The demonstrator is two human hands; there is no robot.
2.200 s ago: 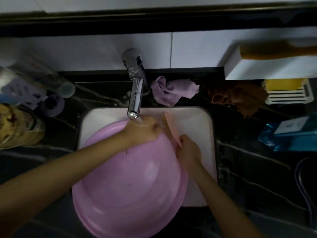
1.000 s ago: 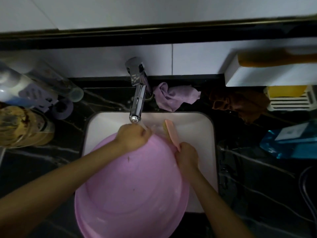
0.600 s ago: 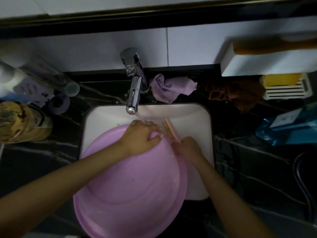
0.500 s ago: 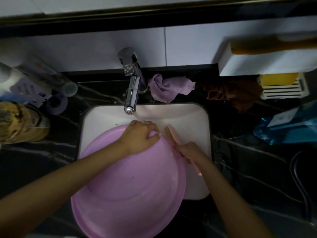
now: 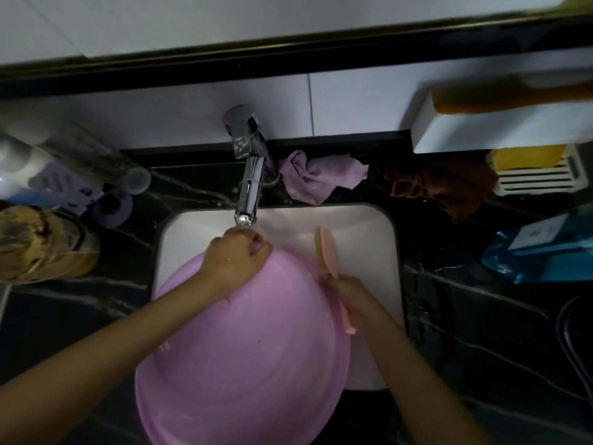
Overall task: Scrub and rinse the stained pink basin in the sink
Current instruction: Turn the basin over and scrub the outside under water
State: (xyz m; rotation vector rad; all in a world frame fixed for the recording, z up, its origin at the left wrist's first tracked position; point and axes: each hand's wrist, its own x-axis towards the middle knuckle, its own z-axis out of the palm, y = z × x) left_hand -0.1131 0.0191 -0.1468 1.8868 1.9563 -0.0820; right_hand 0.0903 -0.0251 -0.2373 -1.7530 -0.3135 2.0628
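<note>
The pink basin [image 5: 244, 364], round and glossy, sits tilted in the white sink [image 5: 362, 252], its far rim raised just under the chrome tap [image 5: 248, 184] and its near rim overhanging the sink's front edge; a small dark speck, possibly a stain, marks its inside

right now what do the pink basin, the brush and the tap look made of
Pink basin: likely plastic, smooth, with a soft sheen. Brush in the right hand: seemingly pale pink plastic, with yellowish bristles. Tap: polished metal, probably chrome, with mirror-like highlights.
</note>
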